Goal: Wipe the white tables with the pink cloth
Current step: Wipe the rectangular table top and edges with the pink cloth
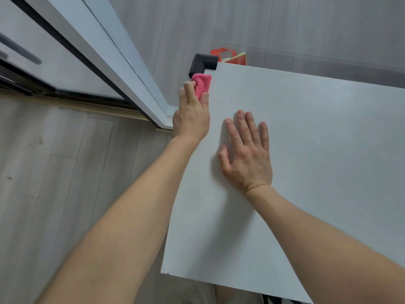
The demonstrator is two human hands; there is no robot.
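Two hands are in my view, both near the middle of the frame. The left hand (191, 115) sits just left of centre. Its fingers and thumb are curled round the bunched pink cloth (202, 85), which it holds against the left edge of the white table (317, 154), just below the far left corner. The right hand (247, 154) lies palm down on the tabletop at centre frame, fingers straight and slightly spread, holding nothing. It is near the left hand but not touching it. Both bare forearms run in from the bottom edge.

Just above the cloth, a black corner guard (202, 63) wraps the table's corner (I read the cloth as touching its lower end, though the overlap is tight). Behind that corner, at upper centre, a red bag (237, 61) lies on the floor, partly hidden by the table's far edge. The table fills most of the right half of the frame. To the upper left I see a white door frame (122, 62) with a dark-edged glass panel. Grey plank flooring (54, 172) covers the lower left.
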